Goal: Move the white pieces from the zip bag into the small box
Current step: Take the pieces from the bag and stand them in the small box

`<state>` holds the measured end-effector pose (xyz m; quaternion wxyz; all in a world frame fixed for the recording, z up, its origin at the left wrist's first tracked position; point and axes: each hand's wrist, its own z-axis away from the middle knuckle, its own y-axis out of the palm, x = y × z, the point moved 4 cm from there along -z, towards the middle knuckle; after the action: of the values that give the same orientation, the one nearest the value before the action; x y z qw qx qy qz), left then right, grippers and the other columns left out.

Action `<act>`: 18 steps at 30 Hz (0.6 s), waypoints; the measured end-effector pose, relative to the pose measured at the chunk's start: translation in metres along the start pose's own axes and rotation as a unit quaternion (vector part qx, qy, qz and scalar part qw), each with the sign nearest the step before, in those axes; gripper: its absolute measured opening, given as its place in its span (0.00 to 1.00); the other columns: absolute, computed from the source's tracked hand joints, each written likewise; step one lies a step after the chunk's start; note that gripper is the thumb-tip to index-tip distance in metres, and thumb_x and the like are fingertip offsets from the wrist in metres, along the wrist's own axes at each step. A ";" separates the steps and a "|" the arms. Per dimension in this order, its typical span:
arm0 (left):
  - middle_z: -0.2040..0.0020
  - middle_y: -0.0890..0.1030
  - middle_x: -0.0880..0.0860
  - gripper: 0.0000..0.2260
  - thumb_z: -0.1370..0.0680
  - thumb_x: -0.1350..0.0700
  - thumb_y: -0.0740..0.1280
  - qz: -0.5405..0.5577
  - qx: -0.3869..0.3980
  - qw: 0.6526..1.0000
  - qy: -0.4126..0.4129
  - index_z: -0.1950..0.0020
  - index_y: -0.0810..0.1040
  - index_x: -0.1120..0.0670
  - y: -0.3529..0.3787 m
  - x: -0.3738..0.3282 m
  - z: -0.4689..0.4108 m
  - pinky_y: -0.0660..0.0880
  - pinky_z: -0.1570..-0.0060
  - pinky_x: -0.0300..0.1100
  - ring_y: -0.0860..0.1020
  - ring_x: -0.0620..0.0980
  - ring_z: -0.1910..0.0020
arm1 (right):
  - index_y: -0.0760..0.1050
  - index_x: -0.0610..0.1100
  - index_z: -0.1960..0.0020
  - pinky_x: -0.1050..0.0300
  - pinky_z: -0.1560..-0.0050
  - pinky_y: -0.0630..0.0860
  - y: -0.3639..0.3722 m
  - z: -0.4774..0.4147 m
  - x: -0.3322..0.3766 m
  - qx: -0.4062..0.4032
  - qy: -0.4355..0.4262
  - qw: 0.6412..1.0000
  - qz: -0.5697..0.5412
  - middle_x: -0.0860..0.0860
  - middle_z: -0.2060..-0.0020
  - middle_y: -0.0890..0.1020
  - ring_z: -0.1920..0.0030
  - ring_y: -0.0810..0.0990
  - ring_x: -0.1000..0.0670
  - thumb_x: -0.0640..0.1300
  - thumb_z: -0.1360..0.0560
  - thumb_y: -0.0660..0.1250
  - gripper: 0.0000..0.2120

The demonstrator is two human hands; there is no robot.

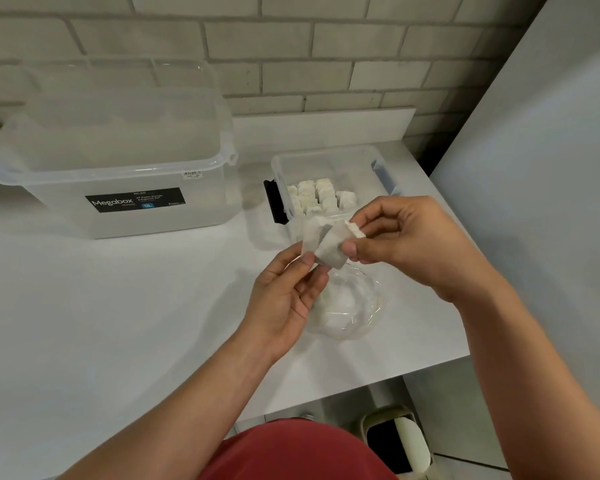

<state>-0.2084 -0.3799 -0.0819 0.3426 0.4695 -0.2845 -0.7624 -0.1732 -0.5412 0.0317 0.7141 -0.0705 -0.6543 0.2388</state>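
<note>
Above counter (118, 306), both hands pinch white pieces (326, 244): left hand (284, 299) grips 1, right hand (413, 244) another, seemingly pulling stuck pair apart. Zip bag (350, 306) lies beneath, nearly emptied. Small box (326, 161) just beyond holds pieces already in rows; Megabox bin (118, 168) sits unused.

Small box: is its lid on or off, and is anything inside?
Off. The small box is open-topped, with white pieces standing packed in rows at its near end; its far end looks bare. No lid is identifiable.
</note>
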 end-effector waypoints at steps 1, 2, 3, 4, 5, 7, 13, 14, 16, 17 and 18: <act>0.44 0.86 0.57 0.12 0.21 0.64 0.68 -0.013 0.004 1.000 0.005 0.38 0.80 0.60 0.000 -0.001 -0.001 0.83 0.54 0.39 0.86 0.53 0.49 | 0.84 0.43 0.54 0.55 0.53 0.85 0.002 -0.001 0.001 0.008 0.005 1.000 0.021 0.48 0.60 0.88 0.61 0.88 0.47 0.36 0.31 0.81 0.10; 0.44 0.86 0.58 0.12 0.22 0.64 0.68 -0.029 0.008 1.000 0.010 0.38 0.80 0.60 0.001 -0.003 -0.002 0.83 0.54 0.40 0.86 0.53 0.50 | 0.85 0.46 0.54 0.58 0.54 0.84 0.002 -0.002 0.002 0.011 0.009 0.999 0.045 0.50 0.59 0.88 0.61 0.88 0.48 0.37 0.32 0.82 0.10; 0.45 0.86 0.58 0.11 0.21 0.65 0.68 -0.047 0.011 0.999 0.016 0.40 0.80 0.60 0.002 -0.005 -0.002 0.83 0.54 0.40 0.85 0.53 0.50 | 0.85 0.48 0.55 0.63 0.56 0.82 0.002 -0.003 0.003 0.008 0.011 0.998 0.068 0.52 0.59 0.87 0.61 0.88 0.49 0.39 0.32 0.82 0.10; 0.47 0.86 0.58 0.09 0.21 0.65 0.67 -0.063 0.013 0.998 0.025 0.42 0.81 0.60 0.003 -0.007 -0.003 0.83 0.54 0.40 0.85 0.53 0.51 | 0.85 0.49 0.56 0.66 0.59 0.80 0.001 -0.003 0.004 0.000 0.011 0.997 0.080 0.53 0.59 0.87 0.62 0.87 0.49 0.39 0.33 0.83 0.10; 0.50 0.86 0.56 0.08 0.21 0.66 0.67 -0.066 0.012 0.997 0.037 0.43 0.81 0.59 0.005 -0.011 -0.004 0.82 0.54 0.40 0.85 0.52 0.52 | 0.84 0.48 0.56 0.68 0.62 0.78 -0.001 -0.004 0.004 -0.010 0.012 0.997 0.081 0.52 0.59 0.87 0.62 0.87 0.49 0.39 0.33 0.83 0.11; 0.51 0.86 0.55 0.08 0.20 0.67 0.67 -0.051 0.010 0.997 0.060 0.44 0.82 0.58 0.008 -0.020 -0.008 0.82 0.51 0.39 0.85 0.50 0.52 | 0.84 0.46 0.56 0.66 0.62 0.78 -0.005 -0.005 0.005 -0.020 0.014 0.997 0.067 0.50 0.60 0.87 0.63 0.87 0.47 0.38 0.34 0.83 0.11; 0.46 0.86 0.56 0.12 0.19 0.68 0.64 -0.088 0.038 0.992 0.087 0.38 0.81 0.61 0.013 -0.031 -0.014 0.81 0.51 0.38 0.85 0.52 0.49 | 0.83 0.42 0.56 0.61 0.61 0.82 -0.008 -0.009 0.015 -0.015 -0.005 1.000 0.027 0.43 0.60 0.86 0.65 0.86 0.49 0.36 0.35 0.84 0.12; 0.46 0.86 0.57 0.12 0.19 0.68 0.64 -0.100 0.045 0.990 0.084 0.39 0.82 0.60 0.014 -0.030 -0.014 0.82 0.50 0.39 0.85 0.52 0.48 | 0.83 0.41 0.56 0.61 0.60 0.83 -0.009 -0.011 0.016 -0.016 -0.009 1.000 0.025 0.42 0.60 0.86 0.66 0.86 0.50 0.35 0.35 0.84 0.12; 0.45 0.86 0.57 0.12 0.18 0.68 0.62 -0.120 0.064 0.988 0.079 0.41 0.83 0.59 0.017 -0.028 -0.014 0.82 0.48 0.41 0.85 0.54 0.46 | 0.83 0.40 0.56 0.59 0.59 0.85 -0.009 -0.015 0.018 -0.021 -0.016 0.999 0.027 0.40 0.60 0.85 0.66 0.86 0.50 0.35 0.35 0.83 0.12; 0.44 0.86 0.58 0.13 0.18 0.68 0.61 -0.130 0.075 0.986 0.075 0.42 0.84 0.59 0.019 -0.028 -0.013 0.82 0.48 0.42 0.85 0.55 0.45 | 0.83 0.39 0.56 0.57 0.58 0.86 -0.009 -0.017 0.019 -0.027 -0.020 0.999 0.027 0.40 0.61 0.85 0.66 0.86 0.49 0.35 0.35 0.83 0.12; 0.45 0.86 0.59 0.13 0.18 0.69 0.61 -0.136 0.081 0.985 0.073 0.43 0.84 0.59 0.020 -0.028 -0.012 0.82 0.47 0.42 0.85 0.56 0.45 | 0.82 0.39 0.56 0.54 0.57 0.86 -0.010 -0.019 0.019 -0.034 -0.024 0.999 0.027 0.39 0.61 0.84 0.65 0.86 0.46 0.35 0.35 0.83 0.12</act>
<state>-0.1830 -0.3715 -0.0569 0.2168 0.5846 -0.2525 -0.7399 -0.1521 -0.5372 0.0507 0.6887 -0.1064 -0.6769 0.2370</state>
